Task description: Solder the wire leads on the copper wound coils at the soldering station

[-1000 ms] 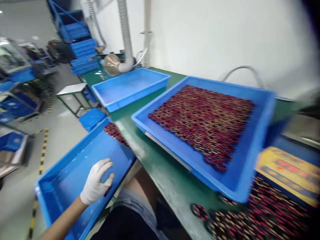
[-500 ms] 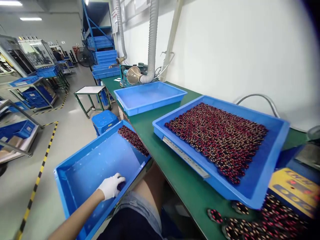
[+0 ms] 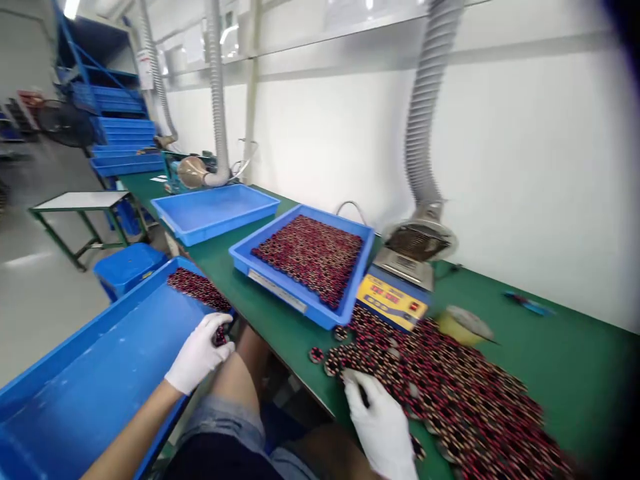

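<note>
My left hand (image 3: 203, 353), in a white glove, is closed round a few small round dark parts (image 3: 220, 335) with reddish marks. It is over the near edge of the low blue tray (image 3: 120, 360), beside my knee. In that tray's far corner lie more of the same parts (image 3: 197, 285). My right hand (image 3: 377, 420), also gloved, is at the left edge of a wide spread of round black parts with red and copper-coloured marks (image 3: 465, 407) on the green table. Its thumb and forefinger come together over the parts; what lies between the tips is hidden.
A blue tray full of the same parts (image 3: 300, 310) stands on the green table (image 3: 530, 313). Behind it is another blue tray (image 3: 215, 213). A yellow and blue box (image 3: 393, 300), a tape roll (image 3: 465, 325) and a hose nozzle (image 3: 420, 237) are to the right. A blue stool (image 3: 127, 267) stands left.
The view has swung right. My left hand has come up from the low tray's floor to its near edge with parts in it. My right hand has come into view at the spread.
</note>
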Demonstrator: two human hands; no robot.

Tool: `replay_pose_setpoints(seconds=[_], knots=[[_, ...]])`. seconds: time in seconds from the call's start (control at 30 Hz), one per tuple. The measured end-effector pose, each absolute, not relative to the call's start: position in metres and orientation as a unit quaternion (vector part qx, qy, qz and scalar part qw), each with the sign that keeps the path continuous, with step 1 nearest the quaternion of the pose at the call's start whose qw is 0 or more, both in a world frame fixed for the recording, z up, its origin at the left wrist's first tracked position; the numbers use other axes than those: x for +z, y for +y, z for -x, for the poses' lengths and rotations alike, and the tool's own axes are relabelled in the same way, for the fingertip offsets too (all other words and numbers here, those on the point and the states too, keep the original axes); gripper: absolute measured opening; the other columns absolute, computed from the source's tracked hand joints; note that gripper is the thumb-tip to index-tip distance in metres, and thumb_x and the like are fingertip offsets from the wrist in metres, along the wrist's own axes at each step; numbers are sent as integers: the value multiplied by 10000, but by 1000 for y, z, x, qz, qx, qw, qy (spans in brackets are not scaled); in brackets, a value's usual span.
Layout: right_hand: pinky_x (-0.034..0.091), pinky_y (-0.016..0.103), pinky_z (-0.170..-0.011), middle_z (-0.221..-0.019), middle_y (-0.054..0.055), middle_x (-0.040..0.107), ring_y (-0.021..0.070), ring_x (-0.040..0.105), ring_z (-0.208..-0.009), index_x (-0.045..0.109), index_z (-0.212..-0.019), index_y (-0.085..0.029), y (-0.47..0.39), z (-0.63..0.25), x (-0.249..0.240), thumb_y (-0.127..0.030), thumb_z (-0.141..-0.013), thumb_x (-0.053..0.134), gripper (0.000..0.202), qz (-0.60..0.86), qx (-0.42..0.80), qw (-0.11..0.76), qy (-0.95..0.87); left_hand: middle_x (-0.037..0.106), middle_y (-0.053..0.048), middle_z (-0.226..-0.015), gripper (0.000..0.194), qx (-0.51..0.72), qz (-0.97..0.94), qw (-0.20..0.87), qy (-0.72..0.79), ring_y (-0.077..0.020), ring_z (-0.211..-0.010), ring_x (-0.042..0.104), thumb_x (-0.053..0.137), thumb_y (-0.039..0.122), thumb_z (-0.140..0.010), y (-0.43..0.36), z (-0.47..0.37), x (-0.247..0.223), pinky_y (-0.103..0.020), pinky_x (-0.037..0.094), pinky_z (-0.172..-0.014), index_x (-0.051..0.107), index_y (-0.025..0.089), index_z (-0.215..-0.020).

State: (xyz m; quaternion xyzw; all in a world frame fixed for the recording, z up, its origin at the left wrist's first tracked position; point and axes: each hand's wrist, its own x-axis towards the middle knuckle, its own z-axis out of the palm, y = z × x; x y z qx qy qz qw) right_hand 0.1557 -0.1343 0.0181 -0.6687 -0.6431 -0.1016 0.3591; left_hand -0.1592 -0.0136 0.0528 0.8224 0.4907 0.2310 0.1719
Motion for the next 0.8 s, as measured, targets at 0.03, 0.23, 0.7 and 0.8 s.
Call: replay_pose_setpoints(seconds=[0.03, 0.23, 0.7, 0.8], knots=[[531, 303, -655, -817, 66, 698, 193, 666, -710, 627, -868, -185, -134, -153, 21, -280, -892, 423, 226, 679, -91, 356, -636, 489, -71, -1218, 472, 227, -840, 181, 459, -194, -1124, 480, 576, 109, -748, -14, 136, 56, -328, 397, -979, 430, 181, -1191], [522, 310, -618, -752, 61, 682, 186, 648, -663, 618, -825, -177, -144, -150, 26, -207, -872, 436, 191, 685, -94, 429, -581, 507, -110, -1249, 547, 170, -898, 178, 365, -264, -973, 600, 561, 99, -733, -23, 13, 47, -393, 510, -816, 419, 208, -1250], [535, 296, -638, -808, 39, 677, 176, 648, -727, 595, -839, -218, -204, -207, 23, -188, -837, 479, 120, 754, -56, 504, -418, 542, -59, -1222, 488, 192, -950, 167, 181, -227, -1067, 563, 577, 301, -788, -1, -59, 17, -312, 490, -901, 430, 274, -1252], [514, 315, -672, -821, 39, 673, 180, 633, -750, 593, -810, -215, -198, -205, 29, -169, -828, 475, 128, 752, -22, 510, -418, 547, -71, -1206, 445, 193, -951, 166, 172, -236, -1049, 569, 546, 387, -822, 1, -62, 20, -336, 492, -893, 448, 267, -1238]])
